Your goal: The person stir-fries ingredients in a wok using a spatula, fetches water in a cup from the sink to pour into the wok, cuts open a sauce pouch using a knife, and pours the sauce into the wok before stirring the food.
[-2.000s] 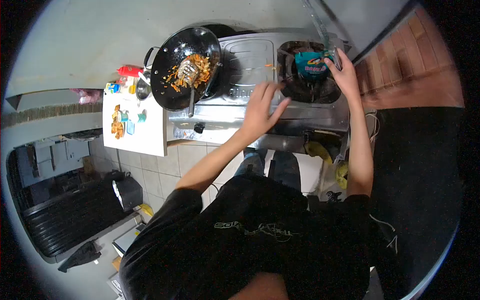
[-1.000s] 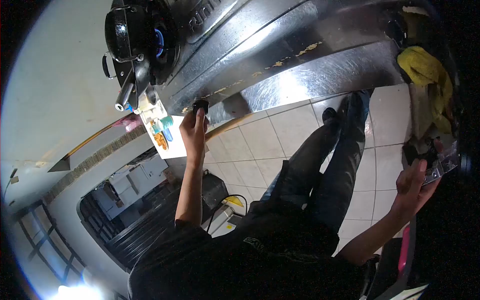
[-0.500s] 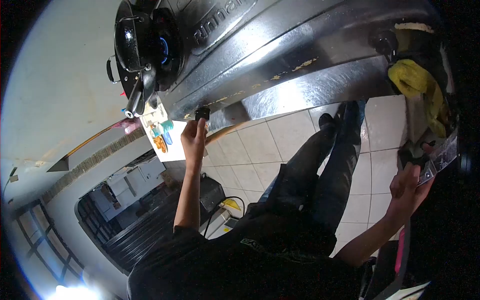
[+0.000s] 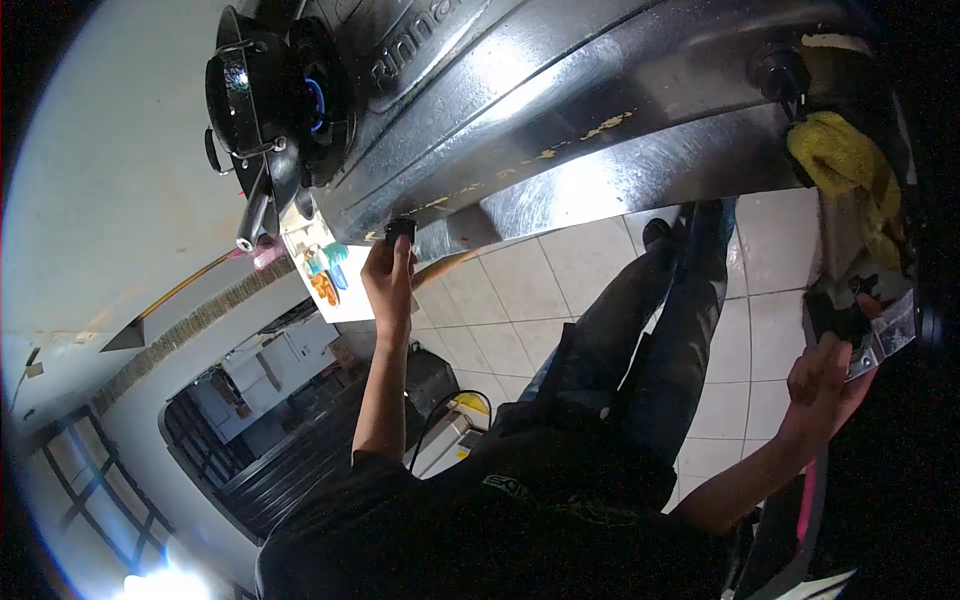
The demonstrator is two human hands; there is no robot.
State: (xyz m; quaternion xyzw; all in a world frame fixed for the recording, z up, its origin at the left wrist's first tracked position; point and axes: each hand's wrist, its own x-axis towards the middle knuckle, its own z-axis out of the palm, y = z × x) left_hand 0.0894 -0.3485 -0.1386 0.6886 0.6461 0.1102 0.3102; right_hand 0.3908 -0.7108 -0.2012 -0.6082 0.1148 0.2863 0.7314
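Observation:
My left hand (image 4: 388, 275) is closed on a black stove knob (image 4: 400, 229) at the front edge of the dark gas stove (image 4: 560, 90), thumb against it. Beyond that hand, a black pan (image 4: 238, 95) with a long metal handle (image 4: 254, 218) sits over a burner, where a blue flame (image 4: 316, 103) is lit. At the far right, my right hand (image 4: 820, 385) is closed around a dark object beside a shiny metal plate (image 4: 892, 328); shadow hides what kind of object it is.
A yellow cloth (image 4: 845, 155) hangs near a second knob (image 4: 780, 75) at the stove's right end. Past the left hand, a white surface (image 4: 352, 297) holds a plate of orange-brown food (image 4: 323, 288). Tiled floor (image 4: 580, 260) and my legs (image 4: 640, 340) show below.
The view has shifted slightly, so the pan appears farther left. My left hand stays on the knob and my right hand keeps its grip. The flame is lit in both frames.

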